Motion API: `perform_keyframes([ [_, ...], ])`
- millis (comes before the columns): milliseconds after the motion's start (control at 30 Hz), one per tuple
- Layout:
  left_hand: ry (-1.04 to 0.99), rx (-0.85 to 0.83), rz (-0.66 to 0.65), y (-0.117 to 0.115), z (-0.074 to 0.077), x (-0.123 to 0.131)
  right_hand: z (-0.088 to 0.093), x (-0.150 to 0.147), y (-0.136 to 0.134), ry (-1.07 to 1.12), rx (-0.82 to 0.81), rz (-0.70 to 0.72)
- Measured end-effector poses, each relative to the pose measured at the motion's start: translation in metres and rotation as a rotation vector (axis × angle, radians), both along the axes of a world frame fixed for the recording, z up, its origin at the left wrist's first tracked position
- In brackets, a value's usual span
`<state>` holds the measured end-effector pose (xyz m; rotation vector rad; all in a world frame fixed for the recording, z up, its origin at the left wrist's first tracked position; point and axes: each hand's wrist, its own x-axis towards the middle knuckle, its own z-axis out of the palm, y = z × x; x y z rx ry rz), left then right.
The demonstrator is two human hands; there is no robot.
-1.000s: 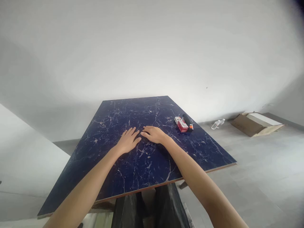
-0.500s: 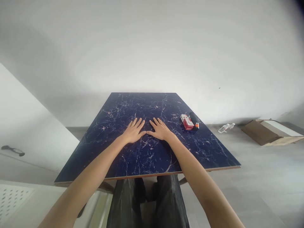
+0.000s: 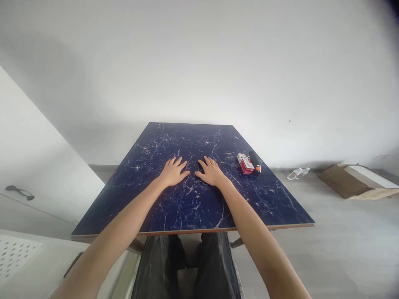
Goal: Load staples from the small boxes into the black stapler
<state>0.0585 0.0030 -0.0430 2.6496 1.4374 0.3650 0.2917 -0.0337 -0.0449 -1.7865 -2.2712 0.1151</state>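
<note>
Both of my hands rest palm down on a dark blue, marble-patterned table (image 3: 190,207). My left hand (image 3: 173,172) has its fingers spread and holds nothing. A narrow gap separates it from my right hand (image 3: 212,172), which is also open with fingers apart and nothing in it. To the right of my right hand lies a small red-and-white box (image 3: 245,164). Touching or just beside the box is a black cylindrical object (image 3: 254,160) with an orange and white part at its near end; its kind is unclear.
A clear plastic bottle (image 3: 298,173) lies on the grey floor by the wall. Farther right sits an open cardboard box (image 3: 346,180). On the left is a white door or panel with a dark handle (image 3: 20,192). The white wall (image 3: 199,62) stands behind the table.
My hands have drawn slightly apart; the thumbs touched before and now have a gap between them. The whole view has tilted a little. The objects on the table stay where they were.
</note>
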Motion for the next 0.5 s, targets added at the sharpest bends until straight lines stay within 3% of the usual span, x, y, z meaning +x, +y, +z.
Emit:
perform_keyframes([
  [267, 0.023, -0.157, -0.043, 0.000, 0.002, -0.007, 0.002, 0.011, -0.001, 0.036, -0.017, 0.034],
  [400, 0.025, -0.160, -0.026, -0.001, 0.003, -0.008, 0.006, 0.016, 0.000, 0.057, 0.019, 0.053],
  [500, -0.037, -0.069, -0.003, 0.000, 0.004, -0.007, 0.011, 0.021, -0.001, 0.087, 0.121, 0.057],
])
